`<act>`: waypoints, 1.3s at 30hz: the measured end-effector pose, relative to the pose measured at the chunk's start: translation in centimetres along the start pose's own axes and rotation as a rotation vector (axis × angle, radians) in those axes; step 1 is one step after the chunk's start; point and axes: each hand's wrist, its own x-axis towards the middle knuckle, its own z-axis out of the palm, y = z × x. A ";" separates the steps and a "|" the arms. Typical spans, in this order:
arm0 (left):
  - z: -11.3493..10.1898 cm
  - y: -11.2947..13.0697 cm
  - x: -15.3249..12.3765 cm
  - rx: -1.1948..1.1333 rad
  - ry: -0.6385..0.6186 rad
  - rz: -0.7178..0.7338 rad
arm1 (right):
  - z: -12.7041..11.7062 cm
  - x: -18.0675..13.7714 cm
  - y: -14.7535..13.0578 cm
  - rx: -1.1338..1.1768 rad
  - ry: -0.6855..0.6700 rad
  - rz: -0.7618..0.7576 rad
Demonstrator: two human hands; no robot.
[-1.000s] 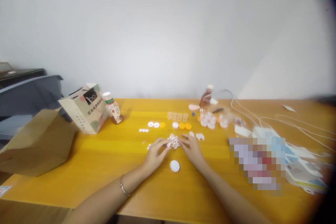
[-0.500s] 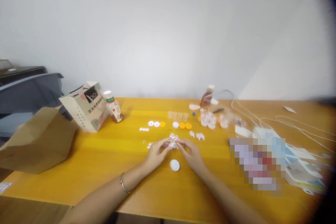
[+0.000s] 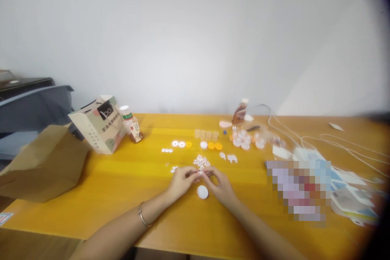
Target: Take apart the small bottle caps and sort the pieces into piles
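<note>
My left hand (image 3: 182, 180) and my right hand (image 3: 219, 183) meet over the middle of the table, fingertips pinched together. Between them is a small white openwork piece (image 3: 200, 173), partly covered by the fingers. Just beyond the fingertips lies a loose pile of white openwork pieces (image 3: 201, 160), flat and gear-like. Nearer to me, below the hands, sits a round white lid (image 3: 202, 192). A few small white discs (image 3: 174, 169) lie beside my left hand, partly hidden by it.
White and yellow discs (image 3: 211, 145) lie in short rows behind the hands, with clear little cups (image 3: 206, 134) further back. More openwork pieces (image 3: 232, 158) are to the right. A paper bag (image 3: 100, 126), bottles (image 3: 131, 125) and white cables (image 3: 289, 132) stand or lie around.
Both hands have drawn slightly toward me, off the pile of openwork pieces, which now shows more fully. A small white piece has come along between the fingertips.
</note>
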 end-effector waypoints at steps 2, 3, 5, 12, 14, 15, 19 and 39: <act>0.1 -0.2 0.0 -0.019 0.009 0.012 | 0.0 0.1 -0.1 0.002 -0.015 -0.010; 0.1 -0.2 0.0 -0.011 0.012 0.024 | 0.0 0.1 -0.2 -0.005 -0.025 -0.017; 0.2 -0.1 -0.1 0.000 0.010 0.037 | 0.0 0.2 -0.4 -0.023 -0.041 -0.020; 0.4 0.5 -0.2 -0.151 -0.022 -0.021 | 0.1 0.3 -0.6 0.160 -0.044 0.121; 0.4 0.8 -0.1 -0.190 -0.046 -0.035 | 0.1 0.4 -0.5 0.216 -0.030 0.166; 0.4 0.9 -0.1 -0.202 -0.053 -0.040 | 0.2 0.4 -0.4 0.242 -0.028 0.185; 0.2 1.1 -0.1 -0.218 -0.067 -0.044 | 0.3 0.8 -0.5 0.329 -0.038 0.247; 0.4 1.5 -0.9 -0.102 -0.012 0.111 | 0.1 1.1 0.4 0.336 0.016 0.300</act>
